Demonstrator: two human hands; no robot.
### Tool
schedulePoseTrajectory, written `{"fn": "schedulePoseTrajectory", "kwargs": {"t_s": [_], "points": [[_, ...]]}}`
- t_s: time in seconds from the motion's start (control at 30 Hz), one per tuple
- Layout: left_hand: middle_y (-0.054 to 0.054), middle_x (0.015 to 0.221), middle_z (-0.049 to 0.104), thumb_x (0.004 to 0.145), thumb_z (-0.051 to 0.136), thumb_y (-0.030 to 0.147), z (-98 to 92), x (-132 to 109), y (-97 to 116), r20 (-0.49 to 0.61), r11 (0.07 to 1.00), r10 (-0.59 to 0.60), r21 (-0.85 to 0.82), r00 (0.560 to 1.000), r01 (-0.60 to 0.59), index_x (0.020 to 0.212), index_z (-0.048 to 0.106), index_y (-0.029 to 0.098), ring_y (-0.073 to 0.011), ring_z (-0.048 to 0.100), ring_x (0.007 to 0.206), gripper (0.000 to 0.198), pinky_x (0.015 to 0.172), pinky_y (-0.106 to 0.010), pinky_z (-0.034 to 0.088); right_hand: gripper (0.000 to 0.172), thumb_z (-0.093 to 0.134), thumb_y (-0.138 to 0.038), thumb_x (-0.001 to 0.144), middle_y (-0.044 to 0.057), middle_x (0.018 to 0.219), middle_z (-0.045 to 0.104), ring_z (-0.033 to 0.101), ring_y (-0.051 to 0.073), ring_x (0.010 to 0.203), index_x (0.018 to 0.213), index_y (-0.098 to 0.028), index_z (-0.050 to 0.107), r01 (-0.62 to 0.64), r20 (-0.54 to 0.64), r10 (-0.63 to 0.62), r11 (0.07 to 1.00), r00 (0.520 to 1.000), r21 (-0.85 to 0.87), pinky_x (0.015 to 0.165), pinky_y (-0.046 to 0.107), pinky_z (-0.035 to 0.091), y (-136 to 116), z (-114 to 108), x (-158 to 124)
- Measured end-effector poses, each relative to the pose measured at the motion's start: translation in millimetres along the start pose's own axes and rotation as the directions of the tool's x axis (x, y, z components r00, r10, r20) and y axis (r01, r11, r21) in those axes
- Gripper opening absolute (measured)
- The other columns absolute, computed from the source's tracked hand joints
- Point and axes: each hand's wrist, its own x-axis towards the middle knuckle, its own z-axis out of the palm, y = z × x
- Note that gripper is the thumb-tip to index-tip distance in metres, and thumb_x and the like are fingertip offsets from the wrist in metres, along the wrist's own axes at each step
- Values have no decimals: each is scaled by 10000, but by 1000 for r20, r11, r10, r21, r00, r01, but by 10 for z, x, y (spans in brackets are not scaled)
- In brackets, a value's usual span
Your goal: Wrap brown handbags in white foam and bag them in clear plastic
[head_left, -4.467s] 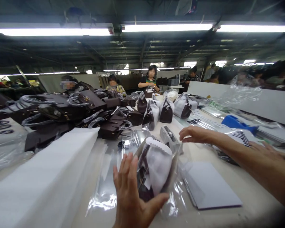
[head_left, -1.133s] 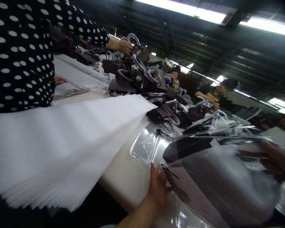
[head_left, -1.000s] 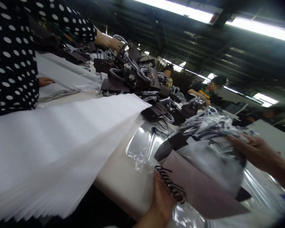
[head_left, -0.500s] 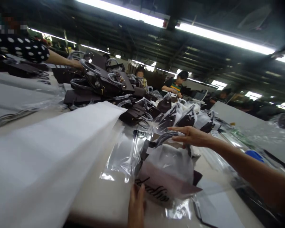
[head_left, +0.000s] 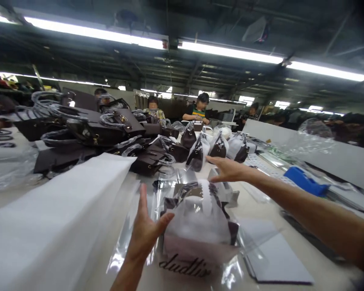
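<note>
A dark brown handbag (head_left: 197,222) stands in front of me, its front covered by a translucent white sheet. A clear plastic bag with black script lettering (head_left: 185,266) lies about its lower part. The handles (head_left: 188,187) are wrapped in film, and a white strip (head_left: 205,198) hangs over them. My left hand (head_left: 145,230) is beside the handbag's left side, thumb and fingers spread, with nothing in it. Just above and behind the handles, my right hand (head_left: 230,169) is open, fingers stretched to the left; I cannot tell whether it touches them.
Dark handbags (head_left: 106,125) are heaped at the back left, with several more in white wrap (head_left: 220,147) behind my right hand. White sheets (head_left: 54,210) cover the left. Flat grey boards (head_left: 276,258) and a blue object (head_left: 306,182) lie right. Several people (head_left: 197,111) sit beyond.
My right hand has let go of the handles and opened. My left hand has risen from the lettering to the handbag's left side and spread. The view has turned right.
</note>
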Motion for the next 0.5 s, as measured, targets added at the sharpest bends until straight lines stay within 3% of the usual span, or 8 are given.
{"fn": "schedulePoseTrajectory", "kwargs": {"t_s": [0.07,0.1,0.13,0.2,0.3,0.4,0.5], "points": [[-67,1335,462,637,673,528,37,190,118,98,996,37,73,994,-45,1348,329,267,-289,382,1252,832,1056,-421,258,301,668,-309,669,93,826,671,626,236,757,926,-152,668,-21,47,21,1000,999,14,685,303,472,83,38,34],[-63,1189,578,664,656,515,56,265,148,128,992,39,115,991,-54,1231,484,247,-282,486,1148,650,1016,-407,313,166,613,-275,717,71,723,660,620,209,687,815,-156,673,-34,30,33,999,999,20,650,285,462,118,13,52],[-55,1032,640,693,631,505,71,325,161,144,988,37,140,989,-57,1073,590,224,-269,556,1035,475,971,-393,357,156,547,-260,769,63,696,649,613,192,670,777,-155,662,-45,-6,45,999,999,30,644,275,453,153,-46,62],[-48,885,651,736,581,506,72,408,162,114,993,33,110,993,-46,879,620,195,-244,592,917,344,903,-375,404,238,433,-258,843,63,763,651,608,171,718,878,-146,640,-50,-99,56,997,993,64,675,263,451,250,-237,34],[-71,1136,587,751,561,520,8,503,192,49,999,24,-33,998,-23,1072,546,221,-252,517,1089,439,952,-389,374,300,391,-184,841,47,907,655,610,143,821,1055,-157,599,15,-117,1,991,993,135,744,243,466,469,-505,-186],[-72,1351,434,739,582,511,-30,655,303,150,996,64,-67,987,-54,1250,448,269,-263,364,1258,580,1039,-421,269,546,389,-13,729,35,1242,538,541,178,1085,1187,-251,567,120,61,-128,985,990,124,893,296,437,658,-521,-557],[-92,1150,588,681,654,487,51,832,402,362,999,32,-8,932,-31,1152,551,224,-274,506,1099,549,961,-416,351,765,412,41,674,24,1456,268,459,244,1196,1319,-370,409,84,273,-94,995,957,48,947,385,404,716,-357,-888]]}}
